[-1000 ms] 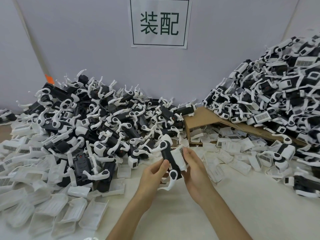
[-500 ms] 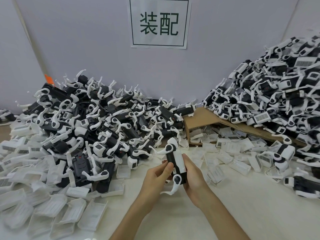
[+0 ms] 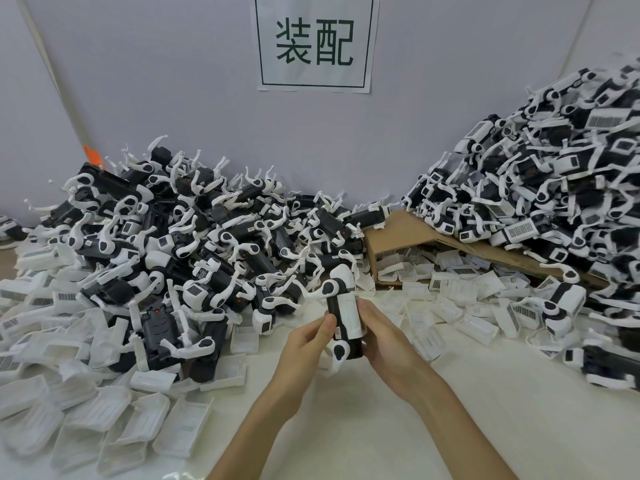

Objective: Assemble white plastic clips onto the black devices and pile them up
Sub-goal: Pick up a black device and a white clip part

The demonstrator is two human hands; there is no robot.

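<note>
Hands meet over the pale surface (image 3: pixel 485 427), both on one black device (image 3: pixel 333 308) held upright between them. On its left edge the left hand (image 3: pixel 306 344) pinches, thumb tip against the black body, fingers curled behind. Round the other side the right hand (image 3: pixel 384 344) wraps, thumb lying along a white clip (image 3: pixel 351 317) on the device's front; whether the clip is fully seated I cannot tell. White arms stick out from the device at top and bottom. Just behind and leftward, the left heap (image 3: pixel 194 244) of devices spreads back to the wall. Loose clips (image 3: pixel 114 420) lie around its near edge and under a tilted cardboard sheet (image 3: pixel 405 230). The taller right heap (image 3: pixel 554 188) rests partly on that cardboard. A paper sign (image 3: pixel 313 43) hangs on the wall above.
</note>
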